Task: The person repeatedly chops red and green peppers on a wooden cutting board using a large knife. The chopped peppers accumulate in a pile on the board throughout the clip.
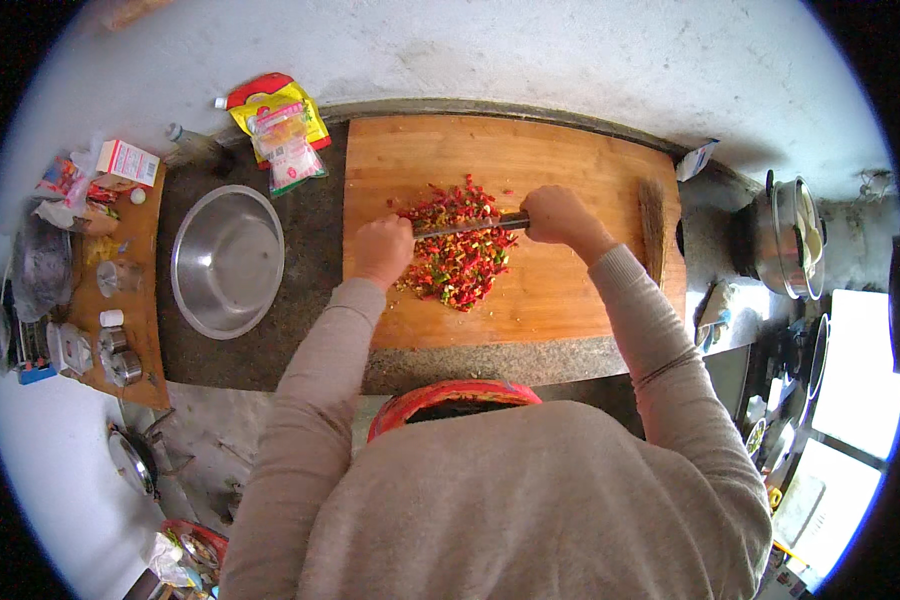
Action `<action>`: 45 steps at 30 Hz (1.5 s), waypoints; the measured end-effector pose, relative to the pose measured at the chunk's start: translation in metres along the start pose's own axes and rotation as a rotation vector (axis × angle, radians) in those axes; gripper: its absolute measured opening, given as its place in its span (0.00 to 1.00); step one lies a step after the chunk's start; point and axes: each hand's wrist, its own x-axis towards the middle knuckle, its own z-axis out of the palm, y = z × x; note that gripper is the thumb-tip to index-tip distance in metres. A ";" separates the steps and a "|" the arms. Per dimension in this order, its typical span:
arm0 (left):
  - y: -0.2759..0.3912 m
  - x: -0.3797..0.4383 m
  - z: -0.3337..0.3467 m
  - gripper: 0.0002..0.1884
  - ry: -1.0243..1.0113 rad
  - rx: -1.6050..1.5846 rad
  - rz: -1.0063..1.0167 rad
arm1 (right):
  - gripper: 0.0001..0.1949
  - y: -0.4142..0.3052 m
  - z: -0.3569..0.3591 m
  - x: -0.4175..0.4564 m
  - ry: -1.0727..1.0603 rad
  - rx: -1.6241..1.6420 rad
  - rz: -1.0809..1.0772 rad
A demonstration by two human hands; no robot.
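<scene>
A heap of chopped red and green peppers [457,274] lies on a wooden cutting board [570,292]. Across the heap runs a kitchen knife [469,226], seen from above along its spine. My right hand [559,216] grips the knife's dark handle, at the right of the heap. At the opposite end, my left hand [385,246] is closed on the tip end of the blade. Some of the pieces under the knife are hidden by it.
A steel basin [227,262] stands left of the board. Behind the basin lie a yellow and red pouch [281,105] and a smaller plastic packet [292,154]. A brush-like bundle [651,225] rests on the board's right side. A steel pot [776,240] stands farther right.
</scene>
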 end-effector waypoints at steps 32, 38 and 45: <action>0.007 -0.051 0.007 0.03 0.079 0.071 0.178 | 0.05 -0.038 0.046 -0.070 0.088 0.123 0.029; 0.003 -0.044 -0.006 0.05 -0.003 -0.031 0.125 | 0.04 -0.048 0.016 -0.061 0.035 0.021 0.114; -0.003 -0.040 -0.007 0.04 0.040 -0.068 0.108 | 0.05 -0.050 -0.008 -0.050 -0.032 -0.059 0.041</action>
